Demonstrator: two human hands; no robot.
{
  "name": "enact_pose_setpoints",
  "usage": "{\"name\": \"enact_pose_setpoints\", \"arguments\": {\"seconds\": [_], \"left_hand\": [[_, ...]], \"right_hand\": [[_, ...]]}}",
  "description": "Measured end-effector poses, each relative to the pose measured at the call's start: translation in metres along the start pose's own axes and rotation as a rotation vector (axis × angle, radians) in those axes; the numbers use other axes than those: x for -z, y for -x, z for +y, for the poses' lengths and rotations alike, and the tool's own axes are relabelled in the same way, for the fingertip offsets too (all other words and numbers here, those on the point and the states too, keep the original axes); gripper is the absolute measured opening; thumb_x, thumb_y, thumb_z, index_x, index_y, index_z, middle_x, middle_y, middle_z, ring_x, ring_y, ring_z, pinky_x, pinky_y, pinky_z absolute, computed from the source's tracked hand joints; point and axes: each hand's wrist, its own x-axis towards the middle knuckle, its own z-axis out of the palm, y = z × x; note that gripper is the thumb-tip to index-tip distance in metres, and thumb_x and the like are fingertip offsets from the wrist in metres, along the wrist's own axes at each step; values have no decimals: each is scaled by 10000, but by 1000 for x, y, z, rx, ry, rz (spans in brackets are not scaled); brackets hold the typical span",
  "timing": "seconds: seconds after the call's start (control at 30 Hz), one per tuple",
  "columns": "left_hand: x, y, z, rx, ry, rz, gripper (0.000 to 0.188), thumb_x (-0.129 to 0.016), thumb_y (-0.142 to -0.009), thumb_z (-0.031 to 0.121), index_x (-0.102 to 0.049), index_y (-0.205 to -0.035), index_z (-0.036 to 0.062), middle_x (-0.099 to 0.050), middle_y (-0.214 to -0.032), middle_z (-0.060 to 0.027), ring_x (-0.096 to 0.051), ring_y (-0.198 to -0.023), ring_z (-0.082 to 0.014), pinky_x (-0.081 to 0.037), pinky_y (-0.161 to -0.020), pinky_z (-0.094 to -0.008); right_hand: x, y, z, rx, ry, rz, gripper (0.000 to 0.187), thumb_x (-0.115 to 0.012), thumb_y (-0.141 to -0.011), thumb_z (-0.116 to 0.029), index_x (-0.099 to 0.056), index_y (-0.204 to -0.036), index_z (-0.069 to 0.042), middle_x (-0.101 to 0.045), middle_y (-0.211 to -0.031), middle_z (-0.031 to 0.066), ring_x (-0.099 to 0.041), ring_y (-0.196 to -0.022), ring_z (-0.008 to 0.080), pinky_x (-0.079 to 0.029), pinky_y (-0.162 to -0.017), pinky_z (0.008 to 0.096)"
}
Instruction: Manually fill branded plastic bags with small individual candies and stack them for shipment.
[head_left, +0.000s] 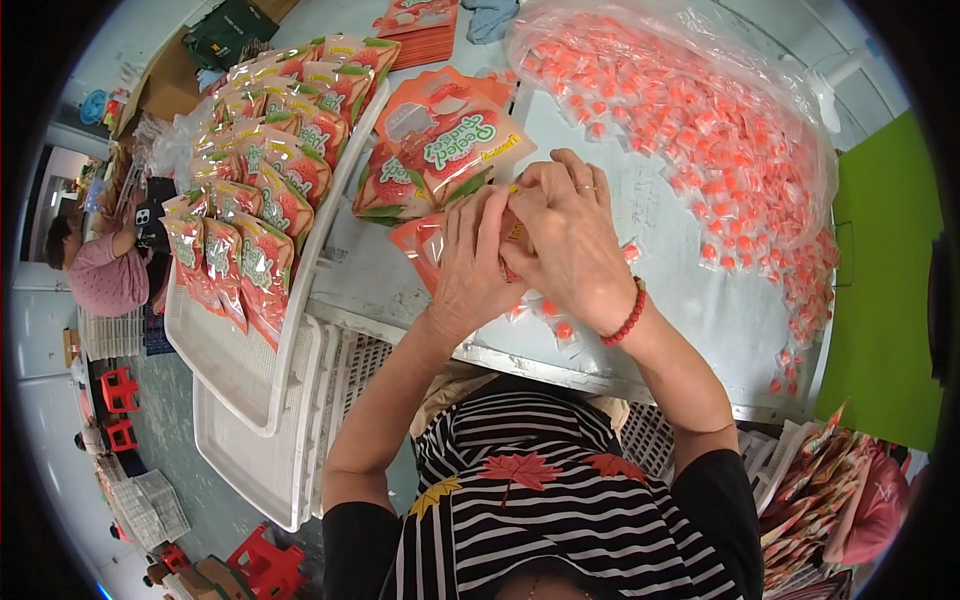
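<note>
My left hand (466, 255) is wrapped round a red and pink candy pouch (418, 246) at the table's near edge. My right hand (572, 235), with a red bead bracelet on the wrist, has its fingers curled in at the pouch's upper edge, against the left fingers. Between them the hands cover most of the pouch, so its mouth is hidden. Just beyond lie flat pouches (455, 140) of the same kind, overlapping. A few wrapped candies (563, 329) sit under and beside my right wrist.
A large heap of clear-wrapped red candies (670, 130) spreads over the table's right side, partly in a plastic bag. On the left, a white tray (235, 345) holds rows of plump pouches (265, 170). A green panel (885, 290) stands at right. Another person (115, 250) sits far left.
</note>
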Motion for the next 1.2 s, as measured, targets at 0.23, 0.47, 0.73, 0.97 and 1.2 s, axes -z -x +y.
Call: {"name": "enact_pose_setpoints", "arguments": {"seconds": [0.23, 0.47, 0.73, 0.97, 1.2], "left_hand": [[-1, 5, 2, 7, 36, -19, 920, -812, -630, 208, -297, -1354, -30, -423, -1260, -231, -443, -1112, -407, -372, -955, -498], [-3, 7, 7, 32, 4, -49, 977, -837, -599, 201, -275, -1365, -28, -423, -1267, -222, -434, -1145, -400, -358, -977, -506], [9, 9, 3, 95, 128, 72, 1092, -887, -505, 196, -256, -1370, -24, -413, -1293, -211, -432, -1159, -401, -378, -964, -494], [2, 1, 10, 102, 71, -40, 1050, -870, -530, 212, -278, -1371, 0, -410, -1302, -211, -416, -1178, -391, -365, -969, -493], [10, -25, 32, -22, 103, 169, 1092, -900, -525, 267, -266, -1376, 7, -381, -1309, -192, -375, -1226, -380, -308, -1020, -503]], "right_hand": [[-9, 2, 1, -35, -39, -3, 143, -690, -696, -86, -677, -836, -57, -548, -864, 58, -509, -1011, 276, -246, -1019, 593], [-1, 6, 6, -54, -101, 56, 113, -682, -727, -67, -661, -838, -76, -564, -838, 49, -522, -980, 261, -273, -1011, 524], [48, 19, 19, -72, -73, 105, 125, -705, -746, -57, -657, -858, -89, -579, -886, 51, -528, -991, 250, -326, -940, 420], [33, 19, 21, -204, -270, 202, 103, -654, -843, -88, -661, -943, -63, -576, -903, 48, -538, -927, 181, -407, -883, 318], [-6, 53, 57, -612, -802, 335, 150, -579, -929, -146, -627, -1001, -24, -597, -951, 42, -547, -847, 107, -436, -781, 262]]}}
